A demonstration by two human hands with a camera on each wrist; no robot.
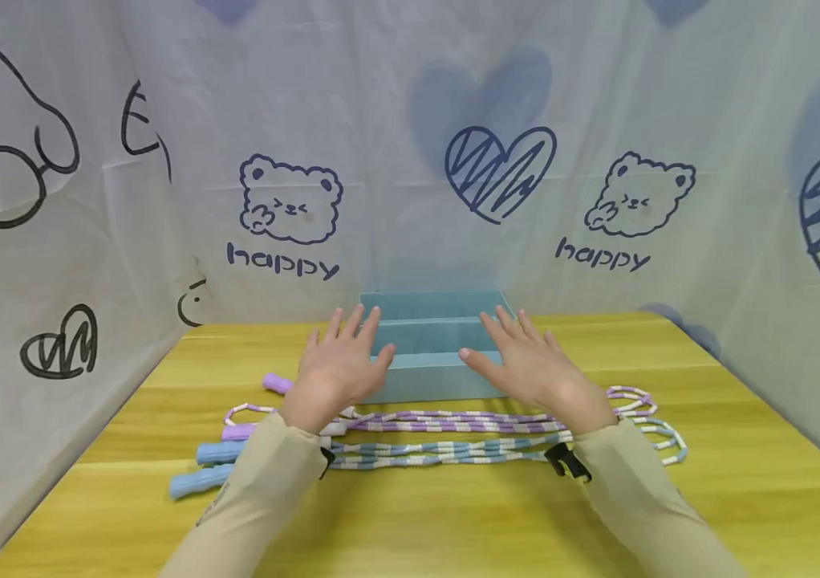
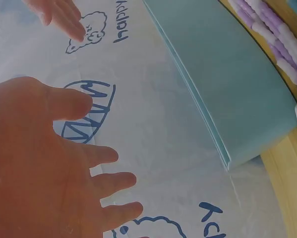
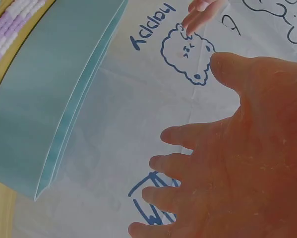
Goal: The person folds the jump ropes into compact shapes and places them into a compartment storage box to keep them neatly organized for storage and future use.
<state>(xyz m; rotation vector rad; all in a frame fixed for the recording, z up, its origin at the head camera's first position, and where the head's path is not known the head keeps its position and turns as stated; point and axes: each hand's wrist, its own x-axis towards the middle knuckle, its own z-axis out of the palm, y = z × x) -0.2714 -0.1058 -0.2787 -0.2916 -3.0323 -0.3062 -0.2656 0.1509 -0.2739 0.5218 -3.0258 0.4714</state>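
My left hand (image 1: pixel 338 369) hovers palm down with its fingers spread, holding nothing. The right hand (image 1: pixel 540 373) mirrors it on the other side, also empty and outstretched. Between and behind them stands a light blue open box (image 1: pixel 439 380), seen as well in the left wrist view, where the box (image 2: pixel 222 74) lies beyond the fingers. Under the wrists stretches a purple and white beaded jump rope (image 1: pixel 453 428) with purple handles at the left. Nearer to me lies a blue and white beaded jump rope (image 1: pixel 446 461) with blue handles (image 1: pixel 200 481). The forearms partly hide both ropes.
Everything stands on a yellow wood-grain table (image 1: pixel 439 514). A white cloth (image 1: pixel 395 160) printed with bears and hearts hangs behind the box and along both sides. Each wrist wears a black strap; the right one (image 1: pixel 567 462) shows at the sleeve.
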